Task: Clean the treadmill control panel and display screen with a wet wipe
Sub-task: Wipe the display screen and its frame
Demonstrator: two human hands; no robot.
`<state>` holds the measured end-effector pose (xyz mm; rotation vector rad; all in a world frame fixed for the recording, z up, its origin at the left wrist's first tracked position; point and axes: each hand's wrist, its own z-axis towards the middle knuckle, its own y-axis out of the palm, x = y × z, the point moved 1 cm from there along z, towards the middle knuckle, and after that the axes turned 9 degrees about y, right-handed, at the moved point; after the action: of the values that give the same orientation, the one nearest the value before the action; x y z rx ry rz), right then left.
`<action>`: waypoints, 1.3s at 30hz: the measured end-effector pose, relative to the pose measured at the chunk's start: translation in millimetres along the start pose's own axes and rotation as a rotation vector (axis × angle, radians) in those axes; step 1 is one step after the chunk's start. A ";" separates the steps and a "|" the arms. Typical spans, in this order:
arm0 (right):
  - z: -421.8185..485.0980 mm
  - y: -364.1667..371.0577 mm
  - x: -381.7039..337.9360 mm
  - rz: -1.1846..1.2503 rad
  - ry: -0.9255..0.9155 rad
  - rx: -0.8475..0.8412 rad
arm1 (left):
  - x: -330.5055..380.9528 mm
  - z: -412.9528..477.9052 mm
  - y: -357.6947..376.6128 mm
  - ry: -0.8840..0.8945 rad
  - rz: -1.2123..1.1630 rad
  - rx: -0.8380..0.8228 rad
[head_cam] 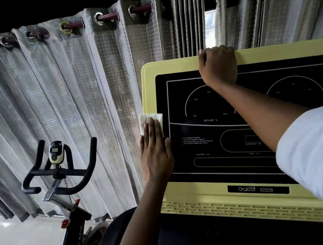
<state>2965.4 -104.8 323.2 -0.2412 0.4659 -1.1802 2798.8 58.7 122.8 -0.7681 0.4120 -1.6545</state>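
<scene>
Left hand (156,153) flat, fingers straight, pressing the wet wipe (144,120) under its fingertips onto the control panel (149,87) edge — right hand (218,66) gripping its top rim.

A pale yellow treadmill control panel (170,65) frames a black display screen (209,151). A white wet wipe (144,122) lies flat on the panel's left yellow border, pressed under the flat left grip (156,153). The right grip (218,66) curls over the panel's top edge.
</scene>
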 end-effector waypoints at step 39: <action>-0.7 -0.4 -0.6 -0.063 0.007 -0.034 | -5.9 -108.0 9.3 -0.090 -0.058 -0.095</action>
<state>2964.6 -104.4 322.9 -0.2828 0.4881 -1.2352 2732.5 47.2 37.6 -0.9297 0.4098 -1.6565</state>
